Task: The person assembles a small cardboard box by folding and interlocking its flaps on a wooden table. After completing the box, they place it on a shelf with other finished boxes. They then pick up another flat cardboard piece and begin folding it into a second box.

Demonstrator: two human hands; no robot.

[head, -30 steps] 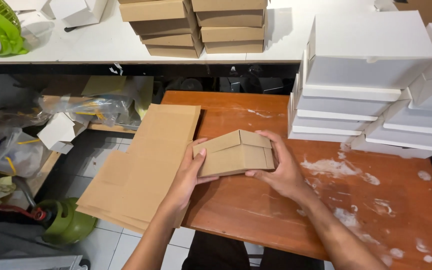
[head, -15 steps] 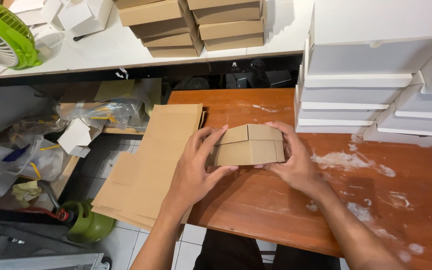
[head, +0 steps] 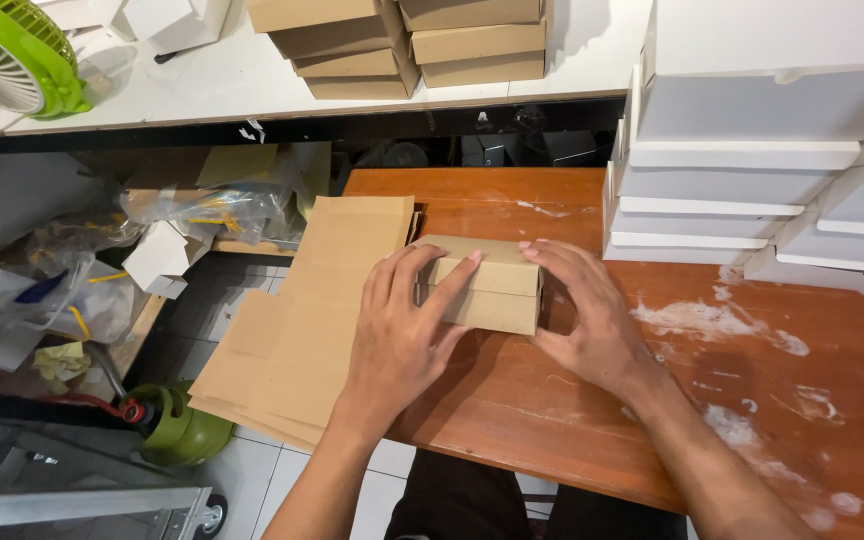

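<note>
- While both hands are pressing on it, a small brown cardboard box (head: 482,285) is sitting closed on the reddish wooden desk (head: 572,420), near the desk's left edge.
- Left hand (head: 402,335) is lying over the box's left end, fingers spread across the lid and front, gripping it.
- Right hand (head: 587,315) is cupping the box's right end, fingers curled over the top edge, palm against the side; also grasping the box.
- Box is lying just beside a stack of flat unfolded cardboard blanks (head: 312,320), which is overhanging the desk's left edge; the left wrist is passing over that stack.
- Stacked white boxes (head: 752,150) are standing at the desk's far right, apart from the brown box.
- White smears (head: 692,320) are showing on the desk surface to the right of the right hand.
- Folded brown boxes (head: 402,45) are piling up on a white shelf (head: 202,90) beyond the desk.
- Green fan (head: 12,55) is sitting at the shelf's left end.
- Plastic bags and paper scraps (head: 152,230) are cluttering the low area left of the desk.
- Green canister-like object (head: 177,430) is resting on the tiled floor below the blanks; cannot tell exactly what it is.
</note>
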